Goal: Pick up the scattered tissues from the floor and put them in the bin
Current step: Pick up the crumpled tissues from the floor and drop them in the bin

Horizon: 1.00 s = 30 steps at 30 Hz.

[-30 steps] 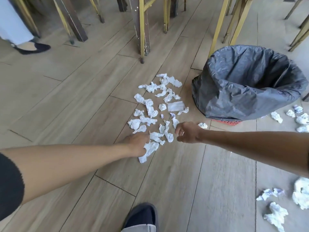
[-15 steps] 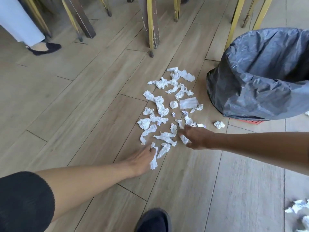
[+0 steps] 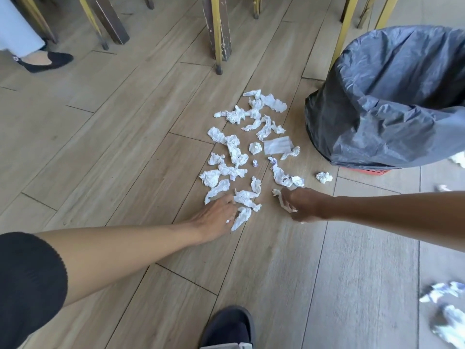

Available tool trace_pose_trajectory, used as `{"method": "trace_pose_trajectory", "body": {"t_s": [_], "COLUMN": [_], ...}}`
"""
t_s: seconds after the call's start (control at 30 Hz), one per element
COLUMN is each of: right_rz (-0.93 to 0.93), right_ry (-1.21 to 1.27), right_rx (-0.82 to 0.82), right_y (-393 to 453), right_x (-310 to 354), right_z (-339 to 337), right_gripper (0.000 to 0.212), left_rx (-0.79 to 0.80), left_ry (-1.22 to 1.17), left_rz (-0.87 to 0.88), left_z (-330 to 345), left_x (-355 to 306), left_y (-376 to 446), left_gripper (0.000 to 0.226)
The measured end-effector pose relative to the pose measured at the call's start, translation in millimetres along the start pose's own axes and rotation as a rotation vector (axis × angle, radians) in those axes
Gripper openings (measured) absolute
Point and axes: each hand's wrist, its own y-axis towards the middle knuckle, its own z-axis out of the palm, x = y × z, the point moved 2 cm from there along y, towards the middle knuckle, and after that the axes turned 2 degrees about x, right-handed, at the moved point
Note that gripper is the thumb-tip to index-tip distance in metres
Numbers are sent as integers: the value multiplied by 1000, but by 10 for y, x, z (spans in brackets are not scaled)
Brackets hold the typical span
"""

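Tissues (image 3: 236, 157) just beyond both hands — right hand (image 3: 300, 205) pinches 1, left hand (image 3: 216, 217) spread open.

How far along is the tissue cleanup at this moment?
Early stage. Done: nothing can be confirmed, because the inside of the bin is hidden. In hand: the right hand pinches one tissue strip, and the left hand reaches into the near edge of the pile. Left: most of the pile of tissues is on the floor, plus one crumpled ball near the bin and blurred pieces at the right edge.
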Motion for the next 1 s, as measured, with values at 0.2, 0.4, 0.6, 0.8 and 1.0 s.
{"method": "trace_pose_trajectory", "body": {"t_s": [0.2,0.4,0.6,0.8,1.0], "right_rz": [23,187,339,443,414], "right_ry": [63,160,320,394,171], "right_rx": [-135,-256,-277,-282,-225], "right_y": [-294,-432,-224,57,162], "right_x": [-93,-372,-529,-535,-454], "right_z": [-30,-184,-257,-204,-239], "right_gripper": [16,49,62,35,41], "left_rx": [153,189,155,45,9], "left_ry": [226,343,209,31,101], "left_rz": [35,70,44,26,-105], "left_z": [222,285,153,-20,-106], "left_x": [-102,-130,-104,-70,22], "left_y": [228,284,285,170,191], "left_gripper": [23,16,19,28,33]}}
